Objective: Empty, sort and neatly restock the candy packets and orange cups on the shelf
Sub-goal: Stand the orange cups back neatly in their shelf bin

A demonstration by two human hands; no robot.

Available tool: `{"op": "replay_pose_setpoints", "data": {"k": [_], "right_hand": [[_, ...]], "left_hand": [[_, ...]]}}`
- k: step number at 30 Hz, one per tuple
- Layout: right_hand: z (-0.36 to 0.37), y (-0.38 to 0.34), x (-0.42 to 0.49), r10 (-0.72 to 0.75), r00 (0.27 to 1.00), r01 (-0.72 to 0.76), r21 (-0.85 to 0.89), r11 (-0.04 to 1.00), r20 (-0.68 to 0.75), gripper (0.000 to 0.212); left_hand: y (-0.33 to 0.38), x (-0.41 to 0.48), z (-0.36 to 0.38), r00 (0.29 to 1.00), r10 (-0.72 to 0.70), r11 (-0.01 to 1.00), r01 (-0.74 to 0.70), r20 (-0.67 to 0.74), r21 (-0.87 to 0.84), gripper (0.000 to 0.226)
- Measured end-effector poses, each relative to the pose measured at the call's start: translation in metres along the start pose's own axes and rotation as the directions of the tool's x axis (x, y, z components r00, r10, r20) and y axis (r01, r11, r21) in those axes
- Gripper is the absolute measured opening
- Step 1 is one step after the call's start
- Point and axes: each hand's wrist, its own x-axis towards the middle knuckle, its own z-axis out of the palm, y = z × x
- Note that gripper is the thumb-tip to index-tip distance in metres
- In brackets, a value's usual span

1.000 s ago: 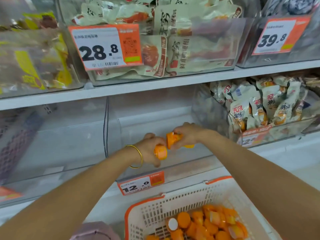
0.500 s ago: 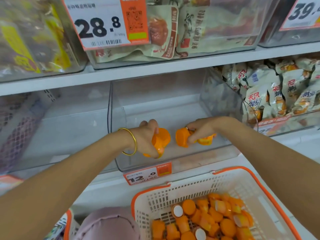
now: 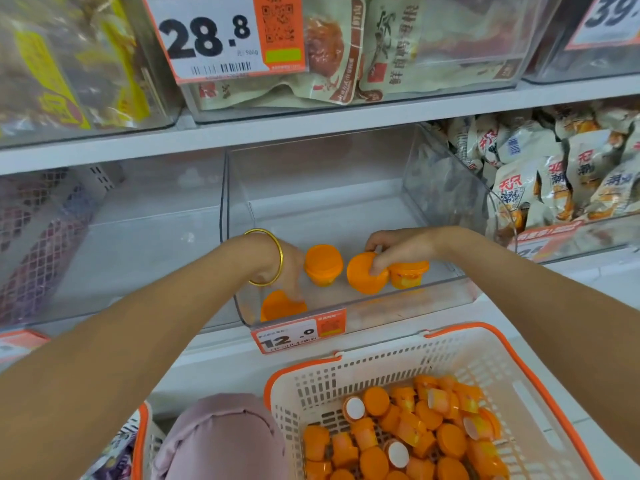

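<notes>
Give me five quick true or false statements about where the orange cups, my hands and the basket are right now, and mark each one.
1. The clear bin with the 12.0 price tag holds four orange cups. True.
2. The left hand wears a gold bangle. True.
3. The right hand is reaching into the basket. False: it is inside the clear bin, fingers on an orange cup.
4. The white basket with the orange rim is empty. False: it holds a pile of orange cups.
5. The bin to the right of the clear bin holds snack packets. True.
</notes>
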Motion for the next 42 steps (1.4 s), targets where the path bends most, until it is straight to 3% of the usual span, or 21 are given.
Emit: {"op": "replay_pose_setpoints", "data": {"k": [4,6,8,9,10,16,18,20,22,24,27,29,31,32,33,34,35,37,39,42], "right_hand": [[-0.002,0.005,-0.001,0.005,0.999,-0.008,0.07,0.997,0.037,0.045],[-0.001,0.008,0.0,0.027,0.997,-0.034,0.096,0.995,0.073,0.046],[0.001,0.012,0.003,0.019,0.994,-0.025,0.058,0.998,0.105,0.028],[0.002,0.013,0.006,0.006,0.993,-0.01,0.033,0.999,0.121,0.012],[0.002,0.012,0.006,-0.009,0.99,0.007,0.019,1.0,0.139,0.009],[0.006,-0.004,0.0,-0.011,0.969,0.026,-0.057,0.998,0.248,0.008],[0.007,-0.006,-0.003,0.013,0.972,0.008,-0.087,0.996,0.235,0.019],[0.007,-0.003,-0.005,0.009,0.991,0.0,-0.073,0.997,0.134,0.034],[0.009,0.001,-0.005,0.002,0.998,0.001,-0.036,0.999,0.067,0.035],[0.01,0.005,-0.008,0.012,0.996,-0.009,-0.04,0.999,0.087,0.038],[0.011,0.002,-0.018,-0.021,0.999,0.023,-0.051,0.998,0.039,0.041],[0.009,-0.003,-0.037,-0.094,0.981,0.09,-0.033,0.995,-0.168,0.041],[0.011,-0.006,-0.072,-0.168,0.872,0.204,0.03,0.978,-0.46,0.035],[0.016,-0.007,-0.094,-0.193,0.793,0.281,0.067,0.957,-0.578,0.031],[0.025,-0.005,-0.115,-0.194,0.731,0.354,0.119,0.928,-0.655,0.028],[0.036,-0.002,-0.134,-0.179,0.702,0.416,0.193,0.889,-0.69,0.025],[0.051,0.004,-0.149,-0.15,0.706,0.456,0.282,0.844,-0.692,0.022],[0.086,0.022,-0.155,-0.078,0.785,0.43,0.45,0.782,-0.615,0.019],[0.126,0.047,-0.136,0.036,0.886,0.254,0.549,0.796,-0.462,0.017],[0.191,0.096,-0.077,0.239,0.925,-0.038,0.554,0.831,-0.295,0.02]], "left_hand": [[0.017,0.009,-0.005,0.968,0.078,0.968,-0.131,-0.239,-0.215,0.063],[0.021,0.017,-0.003,0.965,0.119,0.964,-0.169,-0.236,-0.204,0.056],[0.021,0.019,-0.002,0.962,0.128,0.958,-0.183,-0.243,-0.222,0.043],[0.022,0.016,-0.002,0.959,0.15,0.948,-0.208,-0.24,-0.241,0.038],[0.021,0.014,-0.002,0.962,0.174,0.933,-0.229,-0.21,-0.277,0.034],[0.016,0.004,0.001,0.982,0.189,0.874,-0.172,-0.009,-0.455,0.033],[0.015,0.004,0.0,0.982,0.188,0.872,-0.153,0.03,-0.466,0.032],[0.015,0.004,0.001,0.979,0.193,0.888,-0.148,0.062,-0.435,0.032],[0.015,0.003,0.004,0.977,0.204,0.9,-0.163,0.058,-0.404,0.032],[0.016,-0.001,0.006,0.977,0.208,0.908,-0.176,0.045,-0.379,0.033],[0.02,-0.004,0.01,0.976,0.183,0.937,-0.209,-0.116,-0.281,0.041],[0.03,-0.013,0.014,0.892,0.142,0.888,-0.307,-0.429,-0.343,0.041],[0.046,-0.036,0.022,0.659,0.057,0.723,-0.545,-0.75,-0.424,0.033],[0.056,-0.05,0.03,0.538,0.012,0.626,-0.662,-0.843,-0.413,0.028],[0.066,-0.062,0.04,0.47,0.013,0.546,-0.743,-0.883,-0.387,0.023],[0.076,-0.071,0.054,0.449,0.064,0.488,-0.793,-0.891,-0.365,0.019],[0.087,-0.074,0.072,0.466,0.144,0.456,-0.814,-0.873,-0.36,0.015],[0.106,-0.06,0.107,0.582,0.32,0.488,-0.778,-0.748,-0.396,0.012],[0.121,-0.027,0.143,0.739,0.403,0.612,-0.656,-0.54,-0.441,0.017],[0.133,0.036,0.191,0.896,0.363,0.813,-0.438,-0.254,-0.383,0.03]]}}
